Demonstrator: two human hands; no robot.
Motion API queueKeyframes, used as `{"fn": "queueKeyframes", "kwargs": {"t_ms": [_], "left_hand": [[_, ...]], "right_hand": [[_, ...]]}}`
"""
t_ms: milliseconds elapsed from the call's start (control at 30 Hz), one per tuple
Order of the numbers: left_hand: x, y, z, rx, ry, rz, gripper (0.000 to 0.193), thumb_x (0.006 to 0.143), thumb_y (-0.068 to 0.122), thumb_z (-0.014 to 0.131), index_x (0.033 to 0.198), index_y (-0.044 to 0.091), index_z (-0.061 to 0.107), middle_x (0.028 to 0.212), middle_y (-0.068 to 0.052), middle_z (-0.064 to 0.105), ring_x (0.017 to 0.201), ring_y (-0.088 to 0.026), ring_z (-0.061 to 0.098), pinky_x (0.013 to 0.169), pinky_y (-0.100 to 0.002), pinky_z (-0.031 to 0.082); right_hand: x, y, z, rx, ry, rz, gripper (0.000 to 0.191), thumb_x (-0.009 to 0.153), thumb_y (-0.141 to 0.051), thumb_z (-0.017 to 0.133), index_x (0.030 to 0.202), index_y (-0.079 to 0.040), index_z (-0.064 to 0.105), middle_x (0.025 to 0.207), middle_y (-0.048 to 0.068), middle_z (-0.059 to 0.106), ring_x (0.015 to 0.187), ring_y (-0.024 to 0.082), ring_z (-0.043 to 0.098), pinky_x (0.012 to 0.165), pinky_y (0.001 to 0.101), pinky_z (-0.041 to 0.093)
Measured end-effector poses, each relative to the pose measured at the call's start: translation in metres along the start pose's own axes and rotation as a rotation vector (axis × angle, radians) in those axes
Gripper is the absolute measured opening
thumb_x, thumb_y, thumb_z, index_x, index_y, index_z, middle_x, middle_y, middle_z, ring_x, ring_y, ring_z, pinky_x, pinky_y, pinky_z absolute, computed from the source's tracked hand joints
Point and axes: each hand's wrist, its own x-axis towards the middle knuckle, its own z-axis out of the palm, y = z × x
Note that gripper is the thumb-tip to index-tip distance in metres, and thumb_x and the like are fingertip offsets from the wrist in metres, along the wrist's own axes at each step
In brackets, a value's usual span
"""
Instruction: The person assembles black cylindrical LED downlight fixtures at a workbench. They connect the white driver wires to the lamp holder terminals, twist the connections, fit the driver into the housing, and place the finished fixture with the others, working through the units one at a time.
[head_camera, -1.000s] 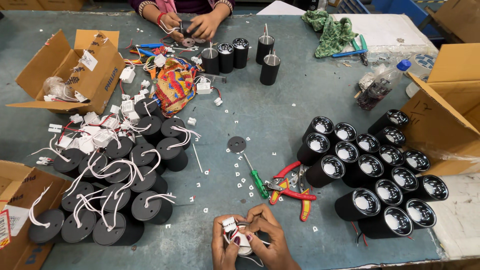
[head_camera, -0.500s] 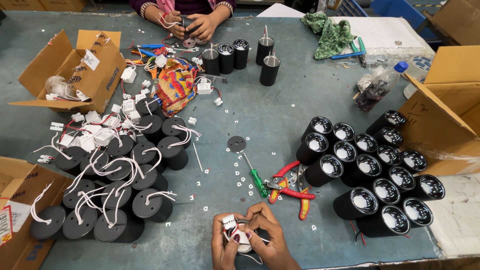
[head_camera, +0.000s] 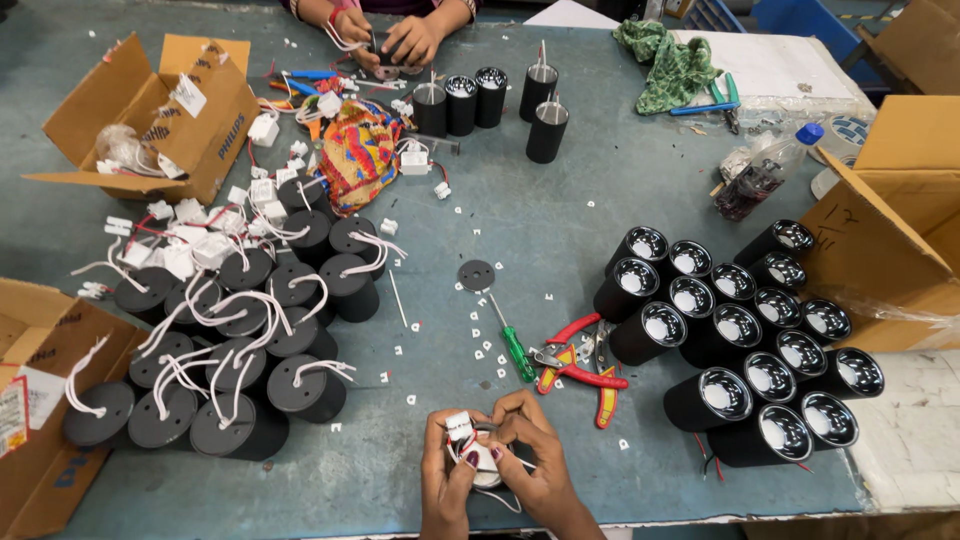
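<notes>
Fingers of left hand (head_camera: 447, 478) and right hand (head_camera: 527, 447) clamp a small white part (head_camera: 482, 462) at the table (head_camera: 560, 220) edge.

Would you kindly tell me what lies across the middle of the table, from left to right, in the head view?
Black cylinders with white wires → green screwdriver → red pliers → open black lamp housings → cardboard box.
</notes>
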Motion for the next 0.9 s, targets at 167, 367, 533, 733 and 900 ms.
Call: {"fn": "queueKeyframes", "kwargs": {"t_ms": [167,367,533,733,900], "left_hand": [[0.0,0.007,0.001,0.018,-0.018,0.003,0.042,0.083,0.013,0.052,0.123,-0.002,0.053,0.107,-0.014,0.064,0.097,-0.015,0.061,0.089,-0.03,0.05],[0.0,0.003,0.002,0.043,0.019,-0.017,0.04,0.084,0.013,0.053,0.122,-0.001,0.053,0.105,-0.014,0.066,0.095,-0.016,0.063,0.087,-0.031,0.052],[0.002,-0.005,-0.002,0.053,0.032,-0.005,0.042,0.082,0.011,0.053,0.122,-0.002,0.054,0.105,-0.014,0.065,0.094,-0.016,0.063,0.087,-0.031,0.052],[0.001,-0.009,-0.002,-0.016,0.015,0.025,0.042,0.081,0.011,0.051,0.122,-0.001,0.052,0.106,-0.014,0.066,0.095,-0.017,0.063,0.086,-0.031,0.053],[0.001,-0.011,-0.002,0.014,0.038,0.009,0.041,0.083,0.013,0.053,0.121,-0.002,0.053,0.106,-0.014,0.067,0.095,-0.016,0.063,0.084,-0.031,0.052]], "right_hand": [[0.008,-0.043,-0.01,-0.11,-0.149,0.183,0.015,0.088,-0.008,0.071,0.095,0.003,0.065,0.114,0.014,0.055,0.108,0.025,0.058,0.1,0.035,0.045],[0.025,-0.075,-0.014,-0.306,-0.251,0.271,0.013,0.087,-0.009,0.073,0.095,0.001,0.068,0.116,0.012,0.059,0.108,0.025,0.062,0.095,0.0343,0.05],[0.03,-0.073,-0.009,-0.285,-0.238,0.185,0.014,0.088,-0.009,0.073,0.096,0.0,0.066,0.116,0.013,0.06,0.11,0.027,0.062,0.097,0.0364,0.05],[0.021,-0.072,-0.022,-0.331,-0.342,0.207,0.028,0.087,-0.012,0.077,0.112,-0.004,0.067,0.13,0.013,0.057,0.126,0.03,0.054,0.105,0.0396,0.044],[0.014,-0.07,-0.023,-0.327,-0.396,0.149,0.055,0.079,-0.011,0.088,0.124,-0.006,0.056,0.141,0.016,0.048,0.136,0.034,0.044,0.109,0.0446,0.04]]}}
